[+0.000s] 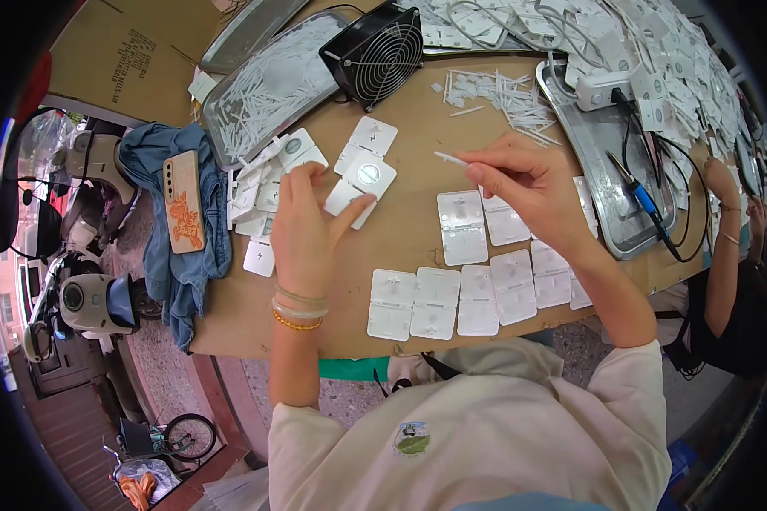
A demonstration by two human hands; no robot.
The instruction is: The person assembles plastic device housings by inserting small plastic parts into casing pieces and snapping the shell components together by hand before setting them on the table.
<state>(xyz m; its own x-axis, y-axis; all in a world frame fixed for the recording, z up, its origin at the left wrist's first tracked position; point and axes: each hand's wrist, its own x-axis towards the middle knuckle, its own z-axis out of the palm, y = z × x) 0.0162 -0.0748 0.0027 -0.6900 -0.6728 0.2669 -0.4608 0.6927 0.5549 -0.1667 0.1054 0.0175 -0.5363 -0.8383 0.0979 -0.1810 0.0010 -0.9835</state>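
Observation:
My left hand (302,226) is over the left part of the table, thumb and fingers apart. Its thumb tip lies at the lower edge of a white hinged plastic case (369,173) with a round emblem; whether it presses on it I cannot tell. The fingertips are beside a heap of similar white cases (251,200). My right hand (520,183) pinches a thin white plastic stick (450,158) between thumb and fingers, its tip pointing left. Below that hand, opened white cases (463,227) lie flat, with a row of more cases (435,304) along the front edge.
Behind are a tray of white sticks (268,85), a black fan (375,53) and loose sticks (520,102). On the right, a metal tray (609,204) holds a blue-handled soldering iron (643,200) with cables. A phone (184,203) rests on denim (158,162). Another person's arm (724,247) is at far right.

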